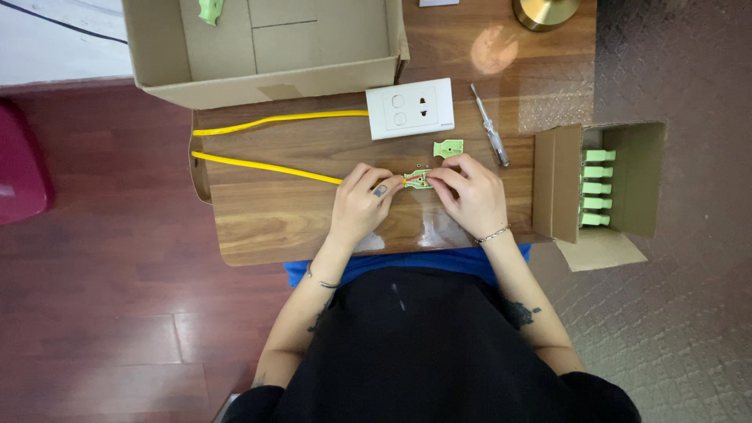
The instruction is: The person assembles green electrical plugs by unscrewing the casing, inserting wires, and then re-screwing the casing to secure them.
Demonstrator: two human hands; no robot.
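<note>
Seated at a small wooden table (pixel 266 227), seen from above. Left hand (pixel 362 196) closed on the end of a yellow cable (pixel 266 167), pinching it just where it meets a small green connector (pixel 417 178) at table centre. Right hand (pixel 472 192) closed on the connector's right side, fingertips pressing on its top. Thin coloured wires visible at the cable end, lying inside the open connector body, so seemingly partway through seating the wires. Matching green cover (pixel 448 147) lying loose just beyond the hands, not yet fitted; closing the connector apparently left to do. White wall plate (pixel 410 108) farther off, with the other run of cable reaching its left edge; whether joined there cannot be told. Screwdriver (pixel 489 125) untouched to the right of the plate. At far right, a small open box (pixel 619 180) with a row of more green connectors (pixel 597 188). Large open carton (pixel 266 47) at the far edge, holding one green piece.
</note>
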